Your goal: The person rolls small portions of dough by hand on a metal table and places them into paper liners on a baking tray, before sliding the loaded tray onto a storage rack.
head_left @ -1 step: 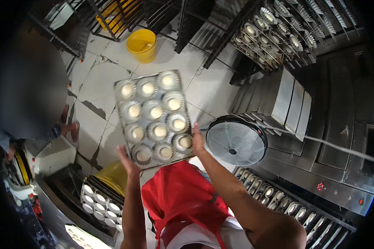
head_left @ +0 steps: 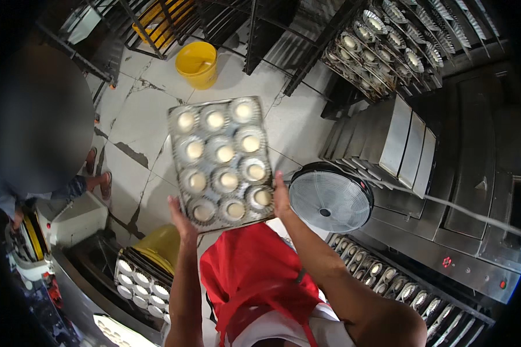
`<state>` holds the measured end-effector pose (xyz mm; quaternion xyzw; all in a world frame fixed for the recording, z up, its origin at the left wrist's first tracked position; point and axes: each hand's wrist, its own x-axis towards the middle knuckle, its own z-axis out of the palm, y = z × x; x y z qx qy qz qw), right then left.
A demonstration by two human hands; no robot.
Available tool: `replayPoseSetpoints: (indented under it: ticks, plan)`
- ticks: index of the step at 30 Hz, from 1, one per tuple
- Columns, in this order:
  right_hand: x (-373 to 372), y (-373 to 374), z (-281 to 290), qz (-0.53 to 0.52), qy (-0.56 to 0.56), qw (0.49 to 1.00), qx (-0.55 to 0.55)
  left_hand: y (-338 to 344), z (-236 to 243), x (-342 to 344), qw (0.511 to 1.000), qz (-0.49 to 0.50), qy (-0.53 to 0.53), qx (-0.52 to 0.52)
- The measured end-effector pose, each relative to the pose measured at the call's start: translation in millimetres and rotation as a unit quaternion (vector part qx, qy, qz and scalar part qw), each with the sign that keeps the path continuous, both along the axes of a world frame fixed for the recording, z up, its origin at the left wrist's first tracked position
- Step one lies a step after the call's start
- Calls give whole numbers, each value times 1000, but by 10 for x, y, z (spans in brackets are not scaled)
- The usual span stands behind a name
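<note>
Both my hands hold a metal baking tray in front of me, above the floor. On it stand several fluted metal cups in rows, each with a round pale dough piece in the bottom. My left hand grips the tray's near left corner. My right hand grips its right edge near the closest corner, thumb up along the side. The fingers of both hands are partly hidden beneath the tray.
A round fan stands close by my right hand. Ahead are a yellow bucket and dark metal racks. Another filled tray lies at lower left, a rack of trays at lower right. Another person stands at left.
The tray, held in both my hands, has shifted slightly to the right in the picture. My grip is unchanged.
</note>
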<state>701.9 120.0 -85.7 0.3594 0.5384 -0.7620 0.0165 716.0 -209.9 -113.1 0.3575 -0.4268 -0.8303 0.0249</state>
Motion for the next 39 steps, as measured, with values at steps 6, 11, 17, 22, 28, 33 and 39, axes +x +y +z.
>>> replayPoseSetpoints:
  ticks: [6, 11, 17, 22, 28, 33, 39]
  plan:
    - [74, -252, 207, -111, 77, 985, -112, -42, 441, -1039, 994, -98, 34, -22]
    - [5, -553, 498, -185, 77, 979, -42, -171, 617, -1703, 959, -224, 49, -166]
    - [252, -1098, 907, -264, 56, 962, -43, -286, 1266, -1842, 909, -311, 95, -261]
    - [584, -1285, 993, -292, 56, 955, 13, -558, 1642, -1679, 882, -337, 155, -291]
    - [728, -1584, 1348, -294, 32, 955, 30, -873, 2066, -1513, 871, -338, 144, -325]
    - [801, -1533, 1692, -271, 36, 962, 17, -910, 2298, -1294, 875, -388, 132, -258]
    - [948, -1192, 1853, -185, -24, 980, 61, -917, 2328, -1058, 811, -390, 204, -387]
